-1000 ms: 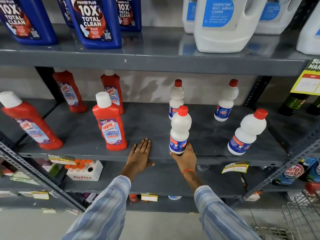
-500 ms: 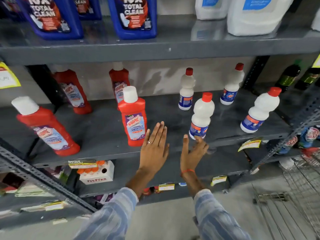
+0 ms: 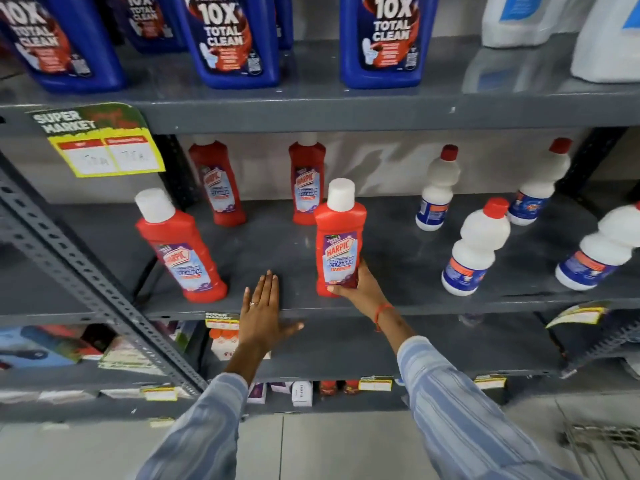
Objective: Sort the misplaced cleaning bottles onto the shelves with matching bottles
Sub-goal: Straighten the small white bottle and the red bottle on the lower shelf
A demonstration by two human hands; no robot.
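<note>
My right hand [image 3: 360, 289] grips the base of a red Harpic bottle [image 3: 340, 237] with a white cap, standing upright near the front of the grey middle shelf [image 3: 277, 251]. My left hand [image 3: 265, 310] lies flat and open on the shelf's front edge, just left of that bottle. Three more red Harpic bottles stand to the left and behind: one at front left [image 3: 181, 247], two at the back [image 3: 218, 185] [image 3: 306, 181]. Several white bottles with red caps [image 3: 476, 247] stand on the right half of the same shelf.
Blue "10X Total Clean" bottles [image 3: 232, 39] and white jugs [image 3: 606, 36] fill the top shelf. A yellow price tag [image 3: 107, 150] hangs at the left. A slanted metal strut [image 3: 86, 282] crosses the left. Lower shelves hold boxes; a wire basket [image 3: 602, 445] sits at bottom right.
My right hand let go of the white bottle, swung left and closed on the red Harpic bottle. My left hand stayed flat on the shelf edge. The view shifted left.
</note>
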